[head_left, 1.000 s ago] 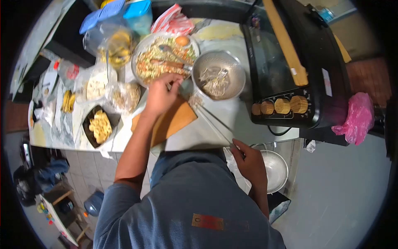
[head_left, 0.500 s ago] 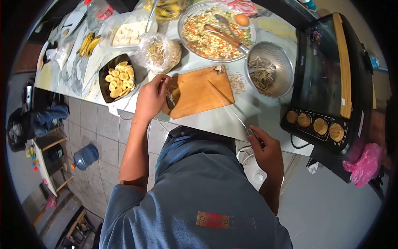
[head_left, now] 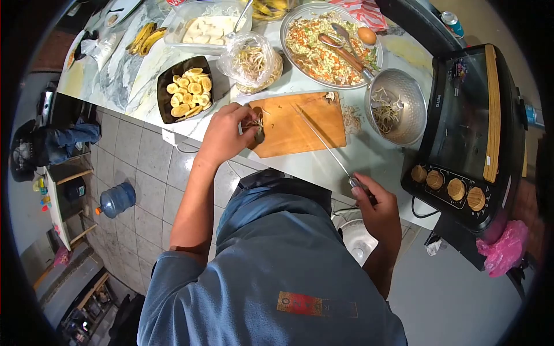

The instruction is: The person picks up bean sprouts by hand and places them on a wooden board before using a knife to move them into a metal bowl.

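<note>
Left hand (head_left: 225, 134) pinches sprouts (head_left: 255, 124) at the board's (head_left: 300, 124) left edge, frame centre. Right hand (head_left: 378, 203) is clamped on a knife (head_left: 323, 143). Pale worktop (head_left: 369, 158) above grey floor tiles (head_left: 138, 173).

An orange-brown cutting board (head_left: 300, 122) lies on the pale marbled counter (head_left: 369, 158) beside a black oven (head_left: 461, 127).

Your right hand (head_left: 375, 202) hides the knife (head_left: 323, 141) handle, your left hand (head_left: 226, 134) covers most of the small sprout bunch (head_left: 257, 124), and your torso blocks the counter edge (head_left: 323, 179) below.
</note>
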`<state>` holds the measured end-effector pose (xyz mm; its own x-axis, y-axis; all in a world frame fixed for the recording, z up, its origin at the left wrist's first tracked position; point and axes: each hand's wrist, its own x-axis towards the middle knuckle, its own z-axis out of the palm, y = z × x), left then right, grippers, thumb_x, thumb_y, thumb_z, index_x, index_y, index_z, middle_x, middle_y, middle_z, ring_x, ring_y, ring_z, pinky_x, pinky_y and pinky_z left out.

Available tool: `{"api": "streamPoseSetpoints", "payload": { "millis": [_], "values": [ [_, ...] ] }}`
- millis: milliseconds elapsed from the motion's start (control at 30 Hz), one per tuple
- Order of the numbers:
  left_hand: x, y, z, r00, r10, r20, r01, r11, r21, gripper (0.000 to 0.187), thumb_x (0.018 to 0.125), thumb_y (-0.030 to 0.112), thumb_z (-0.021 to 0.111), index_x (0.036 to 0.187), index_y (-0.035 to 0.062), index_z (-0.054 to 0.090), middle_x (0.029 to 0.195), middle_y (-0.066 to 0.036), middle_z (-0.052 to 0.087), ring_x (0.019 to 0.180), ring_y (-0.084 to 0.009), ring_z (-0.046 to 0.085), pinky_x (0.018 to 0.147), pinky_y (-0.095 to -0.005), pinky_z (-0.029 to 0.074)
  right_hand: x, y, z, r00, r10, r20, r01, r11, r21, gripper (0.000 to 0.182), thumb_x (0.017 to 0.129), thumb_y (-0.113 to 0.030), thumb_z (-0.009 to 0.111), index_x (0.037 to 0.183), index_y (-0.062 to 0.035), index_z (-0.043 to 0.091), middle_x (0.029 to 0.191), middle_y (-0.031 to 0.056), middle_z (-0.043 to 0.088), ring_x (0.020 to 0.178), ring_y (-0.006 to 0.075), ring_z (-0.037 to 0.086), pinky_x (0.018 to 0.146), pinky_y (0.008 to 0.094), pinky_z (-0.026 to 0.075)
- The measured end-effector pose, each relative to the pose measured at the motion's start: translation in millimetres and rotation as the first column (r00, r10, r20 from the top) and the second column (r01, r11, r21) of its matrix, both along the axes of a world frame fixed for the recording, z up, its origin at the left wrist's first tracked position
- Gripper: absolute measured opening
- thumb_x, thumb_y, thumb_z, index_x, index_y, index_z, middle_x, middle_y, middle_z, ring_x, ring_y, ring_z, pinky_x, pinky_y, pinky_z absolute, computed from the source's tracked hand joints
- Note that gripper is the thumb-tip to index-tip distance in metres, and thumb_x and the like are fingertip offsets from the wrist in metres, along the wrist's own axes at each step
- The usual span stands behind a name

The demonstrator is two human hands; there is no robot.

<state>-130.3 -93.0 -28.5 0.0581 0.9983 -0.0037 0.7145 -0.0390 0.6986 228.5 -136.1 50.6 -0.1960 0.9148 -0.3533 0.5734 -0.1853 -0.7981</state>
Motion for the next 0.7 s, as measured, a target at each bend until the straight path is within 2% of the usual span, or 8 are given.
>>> {"api": "streamPoseSetpoints", "payload": {
  "millis": [200, 400, 500, 567, 700],
  "values": [
    [1.0, 1.5, -7.7, 0.989, 0.003, -0.147, 0.006, 0.998, 0.060, 0.019, 0.076, 0.011, 0.080, 0.091, 0.0052, 0.071, 0.085, -0.012, 0.065, 0.085, -0.0342, 0.063, 0.076, -0.0437, 0.051, -1.9, -7.1, -0.5, 1.000, -0.016, 0.014, 0.015, 1.000, 0.007, 0.031, 0.096, -0.015, 0.070, 0.124, -0.0002, 0.069, 0.086, 0.0147, 0.075, 0.072, 0.0127, 0.066, 0.068, 0.0285, 0.052],
    [1.1, 4.0, -5.0, 0.993, 0.049, -0.106, -0.042, 0.997, 0.065, 0.011, 0.081, 0.012, 0.079, 0.087, 0.0053, 0.072, 0.085, -0.012, 0.066, 0.083, -0.0345, 0.064, 0.075, -0.0438, 0.050, -4.0, -10.9, 0.3, 0.999, -0.034, 0.020, 0.034, 0.999, 0.025, 0.031, 0.096, -0.015, 0.070, 0.124, -0.0010, 0.069, 0.085, 0.0147, 0.074, 0.069, 0.0123, 0.065, 0.065, 0.0288, 0.051],
    [2.6, 6.6, 0.5, 0.997, 0.077, -0.032, -0.072, 0.990, 0.124, 0.011, 0.084, 0.013, 0.078, 0.088, 0.0043, 0.072, 0.084, -0.013, 0.068, 0.082, -0.0349, 0.065, 0.075, -0.0424, 0.051, -4.3, -11.3, 0.1, 0.999, -0.041, 0.020, 0.040, 0.999, 0.028, 0.031, 0.097, -0.016, 0.070, 0.124, -0.0011, 0.069, 0.086, 0.0153, 0.075, 0.069, 0.0125, 0.065, 0.066, 0.0290, 0.052],
    [2.4, 7.4, 1.4, 0.993, 0.100, 0.062, -0.105, 0.991, 0.080, 0.012, 0.086, 0.013, 0.077, 0.089, 0.0028, 0.072, 0.084, -0.013, 0.070, 0.078, -0.0321, 0.066, 0.073, -0.0399, 0.051, -5.4, -10.8, 1.2, 0.999, -0.040, 0.024, 0.039, 0.999, 0.019, 0.031, 0.097, -0.016, 0.070, 0.124, -0.0011, 0.069, 0.087, 0.0156, 0.075, 0.069, 0.0129, 0.065, 0.066, 0.0290, 0.052],
    [5.2, 5.3, 0.0, 0.978, 0.156, 0.135, -0.162, 0.986, 0.032, 0.012, 0.088, 0.014, 0.075, 0.091, 0.0023, 0.073, 0.085, -0.013, 0.072, 0.075, -0.0271, 0.067, 0.069, -0.0372, 0.051, -6.9, -11.7, -1.1, 0.999, -0.048, 0.024, 0.047, 0.998, 0.030, 0.032, 0.097, -0.017, 0.071, 0.124, -0.0010, 0.069, 0.086, 0.0157, 0.075, 0.068, 0.0138, 0.065, 0.066, 0.0293, 0.051]
  ]
}}
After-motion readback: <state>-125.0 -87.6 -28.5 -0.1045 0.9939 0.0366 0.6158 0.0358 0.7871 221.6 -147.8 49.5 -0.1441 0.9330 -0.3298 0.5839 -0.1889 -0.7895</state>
